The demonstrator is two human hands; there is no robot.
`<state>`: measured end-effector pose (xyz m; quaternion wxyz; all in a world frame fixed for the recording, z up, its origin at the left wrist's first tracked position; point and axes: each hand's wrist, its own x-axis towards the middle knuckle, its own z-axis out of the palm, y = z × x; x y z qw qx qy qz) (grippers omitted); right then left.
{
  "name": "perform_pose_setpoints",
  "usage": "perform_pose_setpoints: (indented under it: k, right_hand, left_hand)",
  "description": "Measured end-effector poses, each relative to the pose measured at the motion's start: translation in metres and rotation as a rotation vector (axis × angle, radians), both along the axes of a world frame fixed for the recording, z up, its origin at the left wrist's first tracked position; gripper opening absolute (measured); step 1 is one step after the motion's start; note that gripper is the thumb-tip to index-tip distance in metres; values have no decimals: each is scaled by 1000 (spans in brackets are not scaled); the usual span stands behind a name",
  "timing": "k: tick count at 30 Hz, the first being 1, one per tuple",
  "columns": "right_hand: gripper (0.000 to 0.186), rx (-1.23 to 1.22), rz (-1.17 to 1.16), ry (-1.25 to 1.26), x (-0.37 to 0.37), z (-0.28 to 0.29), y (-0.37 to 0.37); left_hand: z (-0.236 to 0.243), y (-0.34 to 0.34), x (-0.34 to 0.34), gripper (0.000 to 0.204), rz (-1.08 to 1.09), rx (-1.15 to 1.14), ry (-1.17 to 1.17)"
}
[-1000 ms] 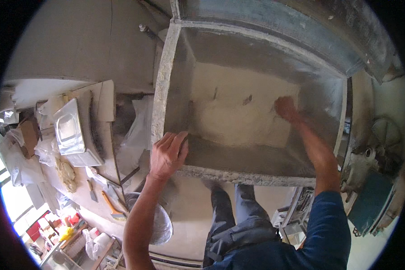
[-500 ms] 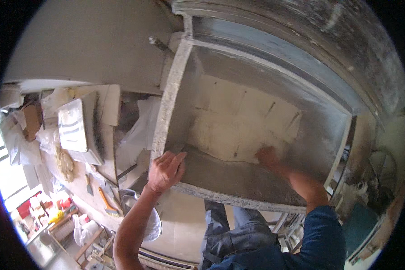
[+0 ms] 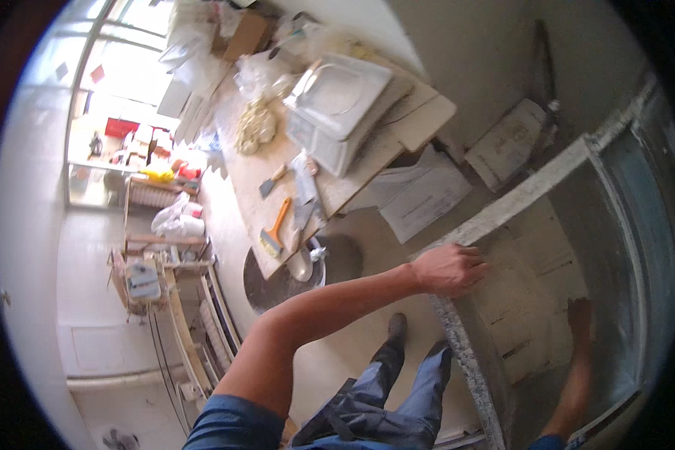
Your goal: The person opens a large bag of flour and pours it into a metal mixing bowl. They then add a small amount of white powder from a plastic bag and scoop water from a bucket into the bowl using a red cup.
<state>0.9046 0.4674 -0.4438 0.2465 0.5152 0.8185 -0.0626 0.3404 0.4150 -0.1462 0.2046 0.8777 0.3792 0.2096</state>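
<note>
Pale floor [image 3: 345, 341] shows beside a bin [image 3: 466, 367], probably stiff and heavy, best held by its rim [image 3: 525, 193]. Left hand [image 3: 450, 270] clamps there; right hand's [image 3: 580, 319] grip, inside, I cannot tell.

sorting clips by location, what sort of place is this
Probably a small workshop, perhaps for food, though the view doesn't settle what it makes. The signs are the deep, dusty-looking bin, the worktable and the orange-handled scraper lying on it.
</note>
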Motion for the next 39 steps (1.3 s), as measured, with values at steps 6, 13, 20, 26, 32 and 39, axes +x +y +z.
perform_pose_setpoints:
  k: [6,13,20,26,32,39]
  right_hand:
    - [44,267,125,47,-51,61,-130]
    - [41,-178,-81,15,-107,113,-151]
    - [24,-22,-546,409,-100,180,-136]
    - [21,190,-733,278,-218,332,-198]
    - [21,296,-691,791,-450,368,-220]
    - [39,192,-255,1076,-750,312,-179]
  left_hand:
    - [-8,-6,0,19,23,6,-38]
    - [-8,-11,-3,27,25,114,-81]
    - [27,-116,-75,38,492,51,-386]
    - [23,-252,-264,29,1187,-18,-442]
    - [13,-267,-402,51,1315,-61,-87]
    - [-33,-232,-408,66,1008,-357,165]
